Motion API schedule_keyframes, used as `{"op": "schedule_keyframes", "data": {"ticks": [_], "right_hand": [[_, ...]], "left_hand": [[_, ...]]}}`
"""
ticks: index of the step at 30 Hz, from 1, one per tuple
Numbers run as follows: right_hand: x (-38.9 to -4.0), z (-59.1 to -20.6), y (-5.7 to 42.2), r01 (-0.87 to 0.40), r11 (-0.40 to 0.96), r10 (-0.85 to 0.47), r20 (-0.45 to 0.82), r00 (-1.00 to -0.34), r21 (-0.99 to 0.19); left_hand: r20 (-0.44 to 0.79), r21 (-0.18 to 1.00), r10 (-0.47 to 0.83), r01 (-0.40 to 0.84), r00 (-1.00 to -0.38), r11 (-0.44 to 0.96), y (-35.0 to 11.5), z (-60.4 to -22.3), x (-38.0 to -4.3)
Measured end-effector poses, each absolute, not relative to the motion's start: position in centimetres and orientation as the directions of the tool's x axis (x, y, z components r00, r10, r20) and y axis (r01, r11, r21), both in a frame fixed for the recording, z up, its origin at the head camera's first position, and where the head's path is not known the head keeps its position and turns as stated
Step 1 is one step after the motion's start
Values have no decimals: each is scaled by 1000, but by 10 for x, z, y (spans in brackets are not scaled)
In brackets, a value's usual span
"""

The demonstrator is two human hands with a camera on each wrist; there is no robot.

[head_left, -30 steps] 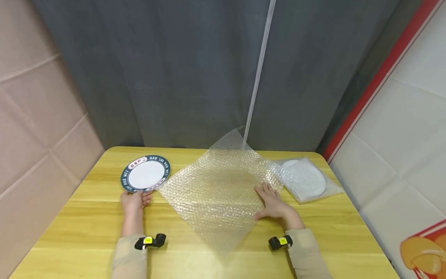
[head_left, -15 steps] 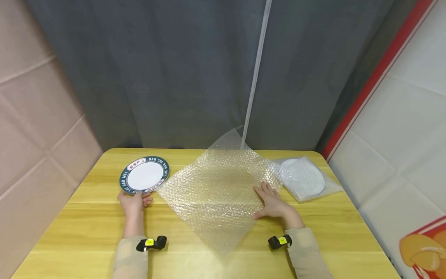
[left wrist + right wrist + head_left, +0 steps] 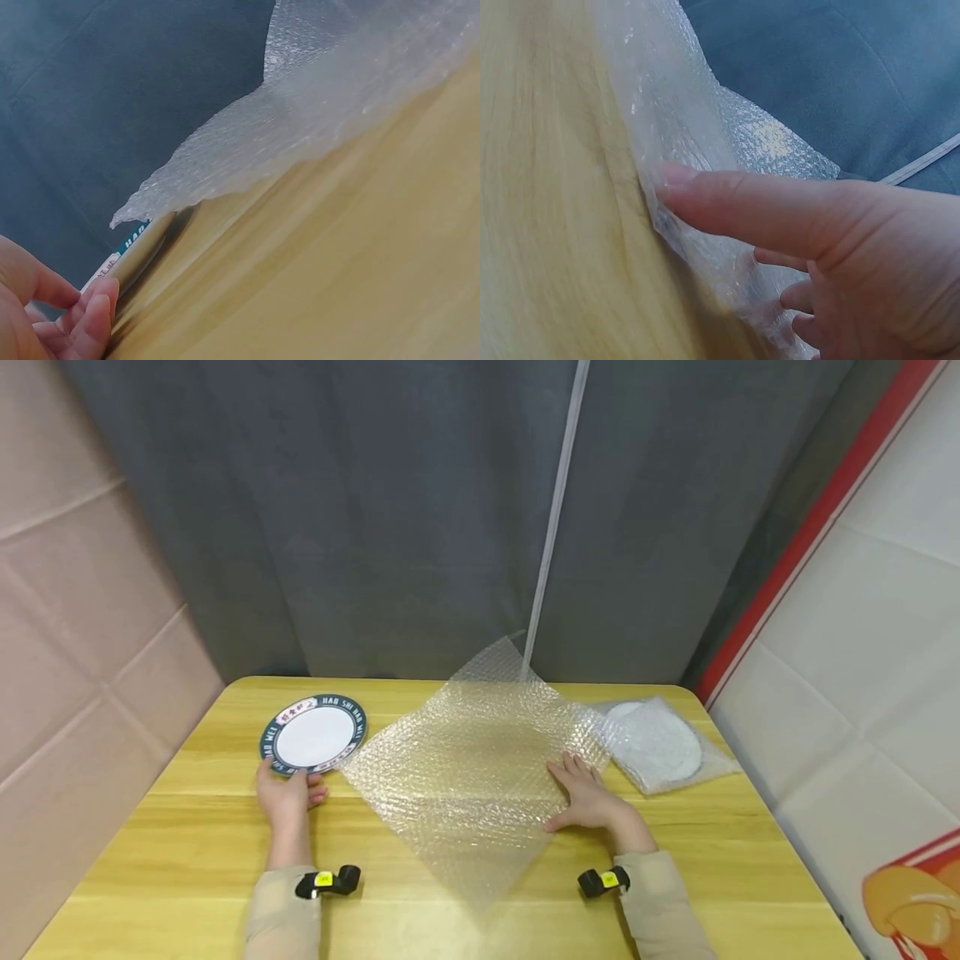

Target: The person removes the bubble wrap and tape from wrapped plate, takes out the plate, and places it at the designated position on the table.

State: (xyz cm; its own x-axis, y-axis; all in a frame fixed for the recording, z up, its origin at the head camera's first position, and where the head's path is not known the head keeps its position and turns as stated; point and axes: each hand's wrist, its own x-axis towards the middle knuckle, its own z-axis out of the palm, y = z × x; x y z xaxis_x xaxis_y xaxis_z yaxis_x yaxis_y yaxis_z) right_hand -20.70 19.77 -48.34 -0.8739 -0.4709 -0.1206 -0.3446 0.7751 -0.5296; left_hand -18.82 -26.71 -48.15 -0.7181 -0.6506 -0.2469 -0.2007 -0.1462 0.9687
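Observation:
On the left of the table lies a round plate (image 3: 315, 737) with a white middle and a dark teal, lettered rim. My left hand (image 3: 285, 797) holds its near edge, thumb on top and fingers at and under the rim; the left wrist view shows the thumb and fingertips (image 3: 94, 319) meeting at that edge. A sheet of clear bubble wrap (image 3: 465, 768) is spread cornerwise across the middle, its left corner near the plate. Upon its right side rests my right hand (image 3: 588, 797), fingers spread. In the right wrist view the thumb (image 3: 735, 202) touches the sheet's edge.
A second round, whitish item wrapped in bubble wrap (image 3: 652, 743) lies at the right of the wooden table (image 3: 180, 860). Behind the table hangs a dark grey curtain (image 3: 375, 527) with a pale strip. The sheet's far corner reaches the curtain. Walls stand on both sides.

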Motion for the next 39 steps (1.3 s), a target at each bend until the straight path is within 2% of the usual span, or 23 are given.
{"op": "schedule_keyframes", "data": {"ticks": [13, 21, 32, 39], "right_hand": [[-207, -477, 200, -365, 757, -479, -81, -874, -541], [-204, -478, 208, -366, 730, -467, -29, -884, -577], [-202, -481, 232, -373, 690, -437, 55, -898, -621], [-202, -479, 245, -429, 706, -425, 149, -893, -563]], "left_hand": [[-234, 967, -657, -244, -716, -78, -265, -477, -187], [-179, 970, -685, -241, -707, -4, -260, -469, -188], [28, 990, -666, -73, -745, 124, -230, -453, -194], [126, 972, -593, -20, -795, 233, -206, -454, -197]]}}
